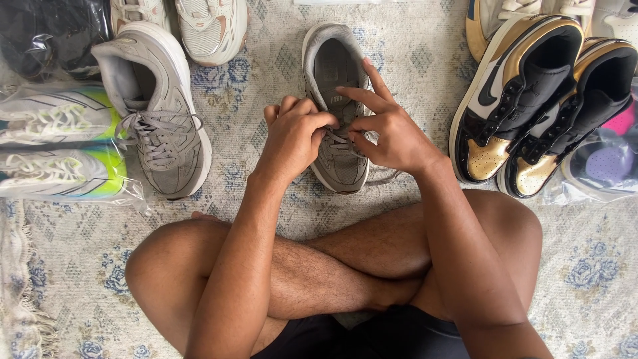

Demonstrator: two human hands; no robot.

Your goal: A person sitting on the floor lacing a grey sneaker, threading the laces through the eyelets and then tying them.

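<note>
A person sits cross-legged on a pale patterned rug (pixel 425 60). Directly ahead lies a grey suede sneaker (pixel 335 106); the left hand (pixel 296 136) and right hand (pixel 389 129) both pinch its laces, seemingly mid-tying. Left of it, its laced matching grey sneaker (pixel 156 110) stands finished.

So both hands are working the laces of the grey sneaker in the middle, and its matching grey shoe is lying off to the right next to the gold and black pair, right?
Not quite. The head view shows both hands, left hand and right hand, at the laces of the grey sneaker, but the matching grey shoe lies to the left; the gold and black pair is right.
</note>
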